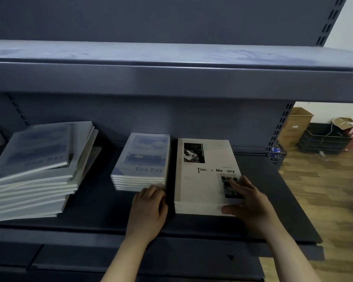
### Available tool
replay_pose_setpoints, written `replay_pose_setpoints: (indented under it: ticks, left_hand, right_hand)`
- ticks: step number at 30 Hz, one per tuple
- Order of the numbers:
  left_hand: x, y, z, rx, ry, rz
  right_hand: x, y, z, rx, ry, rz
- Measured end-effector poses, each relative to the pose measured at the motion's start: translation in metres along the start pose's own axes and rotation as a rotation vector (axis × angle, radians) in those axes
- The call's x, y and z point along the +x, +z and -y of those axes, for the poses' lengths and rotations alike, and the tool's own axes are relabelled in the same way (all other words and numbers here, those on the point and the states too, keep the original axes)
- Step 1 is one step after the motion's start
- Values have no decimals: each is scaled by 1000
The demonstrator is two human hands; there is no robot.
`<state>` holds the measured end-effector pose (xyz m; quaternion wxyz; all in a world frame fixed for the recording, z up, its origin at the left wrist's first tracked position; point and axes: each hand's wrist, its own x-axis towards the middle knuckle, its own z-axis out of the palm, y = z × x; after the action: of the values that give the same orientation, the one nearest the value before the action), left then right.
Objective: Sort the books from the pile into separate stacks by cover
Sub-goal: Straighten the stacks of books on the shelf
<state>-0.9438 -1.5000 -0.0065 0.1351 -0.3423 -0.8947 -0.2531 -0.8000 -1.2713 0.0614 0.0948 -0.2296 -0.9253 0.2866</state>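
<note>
Right hand (251,202): fingers spread flat on Time & Memory stack (202,186). Left hand (149,210): fingers curled against fine Day stack (143,159), grip unclear. Uneven shove could skew both.

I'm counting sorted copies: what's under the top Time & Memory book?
Beneath the top book, a few more books show only their white front edges. Their covers are hidden; the right hand rests on the top book's corner.
</note>
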Motion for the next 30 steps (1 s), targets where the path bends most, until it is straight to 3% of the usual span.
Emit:
replay_pose_setpoints:
  ticks: [11, 16, 23, 30]
  left_hand:
    - [-2, -2, -4, 52, 37, -2]
    - [-8, -14, -3, -35, 37, -8]
    - [-7, -58, 4, -59, 99, -152]
    - [9, -138, 55, 24, 33, -403]
  right_hand:
    - [6, 7, -15, -14, 20, -24]
    - [-2, 8, -14, -55, 12, -34]
    - [-16, 23, 22, 28, -212, -298]
    - [-21, 72, 88, 54, -353, -195]
